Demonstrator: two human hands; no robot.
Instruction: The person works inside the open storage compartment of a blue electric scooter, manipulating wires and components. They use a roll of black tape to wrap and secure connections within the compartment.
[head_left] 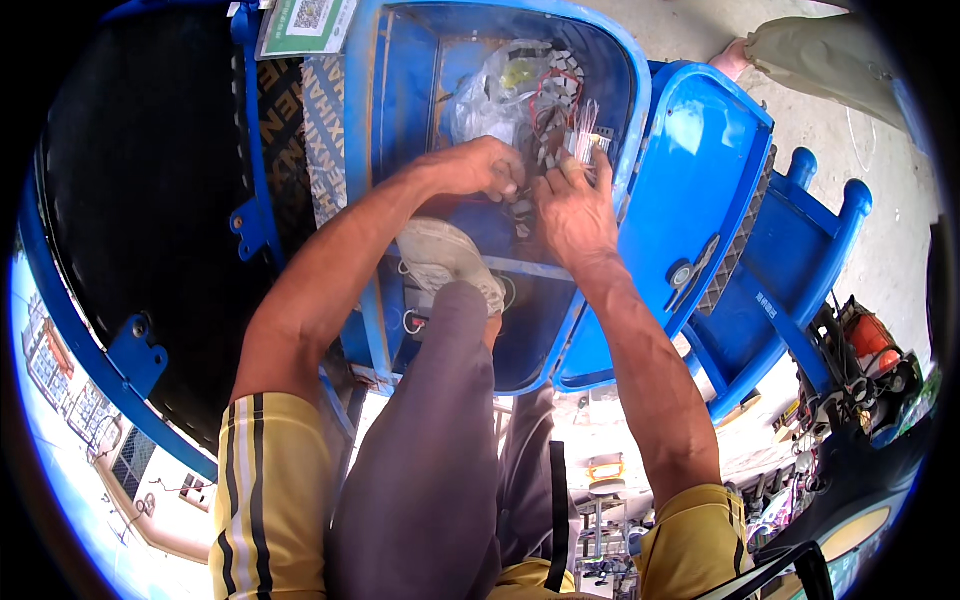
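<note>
Inside an open blue metal compartment (360,170), my left hand (492,166) curls its fingers beside dark wires, with whatever they grip hidden. My right hand (575,205) has its fingers closed at a bundle of thin white strips (583,135), next to a small pale block. Grey connectors on red and dark wires (556,90) hang at the back. A clear plastic bag (485,105) lies left of them, with something yellow-green inside. My foot, in a beige shoe (435,250), is in the compartment below my hands.
An open blue door (710,170) hangs right, beside a blue frame (800,240). A black panel (140,200) and a green-white sign (305,25) are left. Someone's trousered leg and bare foot (730,58) show top right. Tangled items (865,360) lie at the right.
</note>
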